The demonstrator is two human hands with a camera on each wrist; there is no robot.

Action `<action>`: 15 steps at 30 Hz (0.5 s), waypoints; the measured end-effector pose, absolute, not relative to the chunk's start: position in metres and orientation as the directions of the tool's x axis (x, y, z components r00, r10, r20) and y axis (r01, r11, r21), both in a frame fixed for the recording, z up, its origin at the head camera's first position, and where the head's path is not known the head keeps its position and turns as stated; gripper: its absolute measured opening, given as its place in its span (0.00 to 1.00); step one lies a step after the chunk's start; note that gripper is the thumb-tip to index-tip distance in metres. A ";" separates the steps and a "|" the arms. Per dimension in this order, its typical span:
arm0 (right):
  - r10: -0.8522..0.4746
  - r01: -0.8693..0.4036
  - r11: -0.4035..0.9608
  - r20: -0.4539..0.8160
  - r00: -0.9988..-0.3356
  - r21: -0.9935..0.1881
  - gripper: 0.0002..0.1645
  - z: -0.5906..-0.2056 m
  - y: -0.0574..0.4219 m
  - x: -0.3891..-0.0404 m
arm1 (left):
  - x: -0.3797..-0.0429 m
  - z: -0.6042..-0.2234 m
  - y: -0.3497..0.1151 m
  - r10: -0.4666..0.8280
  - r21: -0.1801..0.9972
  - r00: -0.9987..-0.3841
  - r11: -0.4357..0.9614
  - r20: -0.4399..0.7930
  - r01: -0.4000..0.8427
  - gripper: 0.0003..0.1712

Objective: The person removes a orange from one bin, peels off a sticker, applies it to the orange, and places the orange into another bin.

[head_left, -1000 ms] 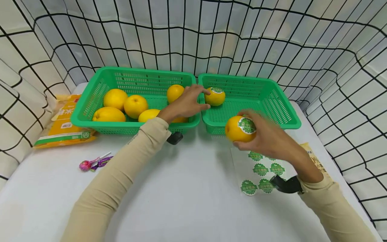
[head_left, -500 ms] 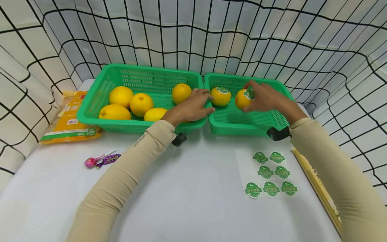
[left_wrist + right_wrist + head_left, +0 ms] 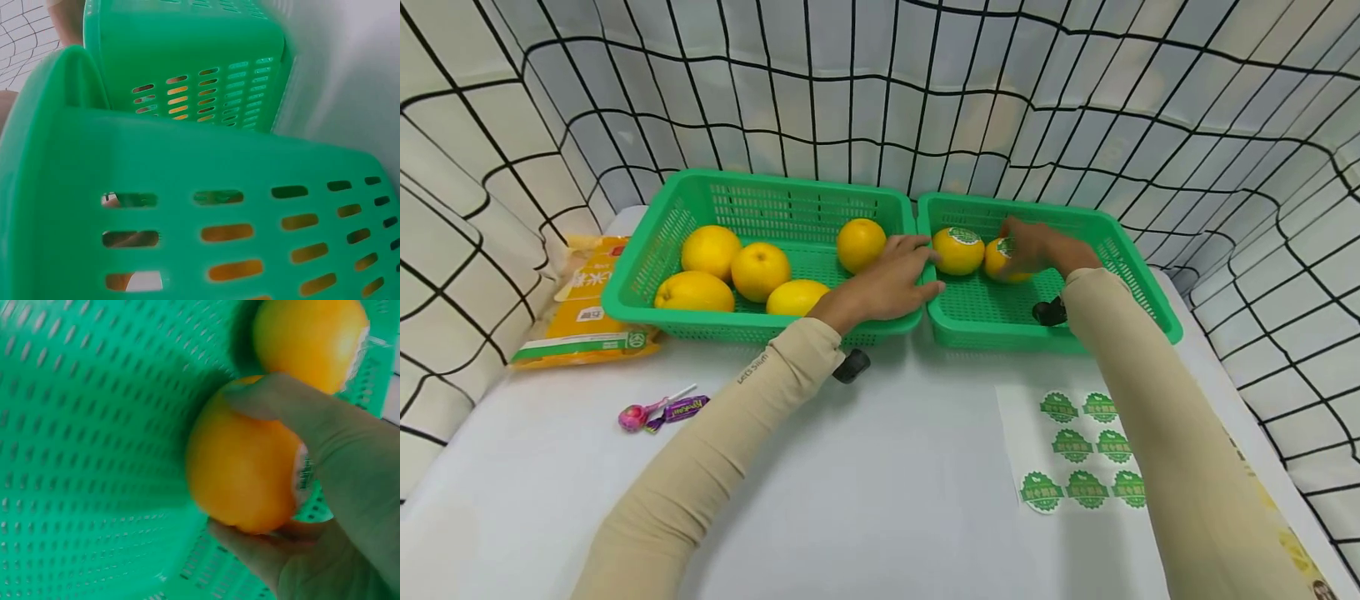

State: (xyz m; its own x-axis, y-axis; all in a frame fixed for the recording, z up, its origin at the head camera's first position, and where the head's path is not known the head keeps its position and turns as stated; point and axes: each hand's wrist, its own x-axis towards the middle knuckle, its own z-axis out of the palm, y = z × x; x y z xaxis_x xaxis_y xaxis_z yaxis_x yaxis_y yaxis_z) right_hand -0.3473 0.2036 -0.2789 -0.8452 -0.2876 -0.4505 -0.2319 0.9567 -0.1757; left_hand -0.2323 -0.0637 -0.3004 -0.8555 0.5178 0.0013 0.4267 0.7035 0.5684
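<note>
In the head view, my right hand (image 3: 1039, 248) reaches down into the right green basket (image 3: 988, 339). It grips an orange (image 3: 240, 469) between thumb and fingers, low over the basket floor. A round green-and-white sticker is on that orange, partly covered by the hand. Right beside it lies another stickered orange (image 3: 958, 254). My left hand (image 3: 887, 282) is over the near right corner of the left green basket (image 3: 782, 182), fingers loosely extended at the rims where the two baskets meet. Several oranges (image 3: 760, 272) without visible stickers lie in that left basket.
A sheet of green stickers (image 3: 1013, 442) lies on the white table (image 3: 880, 500), partly behind my right sleeve. A lollipop (image 3: 634, 417) and a purple-wrapped candy (image 3: 685, 408) lie at left, near an orange-yellow packet (image 3: 583, 312). Black netting (image 3: 850, 100) surrounds the table.
My right hand has carried the stickered orange from above the sticker sheet into the right basket, down beside the other stickered one. The left hand stays by the baskets' rims.
</note>
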 end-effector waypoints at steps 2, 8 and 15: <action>-0.287 -0.220 0.956 -0.456 -0.842 -0.194 0.49 -0.282 0.208 -0.348 | -0.231 -0.300 -0.062 0.521 0.574 -0.853 0.698 0.005 0.429 0.31; -0.298 -0.221 0.950 -0.422 -0.856 -0.222 0.49 -0.284 0.213 -0.352 | -0.230 -0.299 -0.061 0.524 0.571 -0.852 0.701 -0.005 0.428 0.32; -0.300 -0.217 0.944 -0.373 -0.878 -0.247 0.50 -0.287 0.214 -0.355 | -0.230 -0.299 -0.061 0.517 0.569 -0.855 0.710 -0.020 0.416 0.32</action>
State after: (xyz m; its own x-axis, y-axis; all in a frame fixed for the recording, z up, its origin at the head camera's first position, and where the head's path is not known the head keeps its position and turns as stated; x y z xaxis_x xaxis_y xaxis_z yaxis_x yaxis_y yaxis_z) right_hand -0.3551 0.2139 -0.2874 -0.8781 -0.2998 -0.3730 -0.2174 0.9443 -0.2471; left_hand -0.2301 -0.0610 -0.2989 -0.8555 0.5174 -0.0198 0.4160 0.7096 0.5687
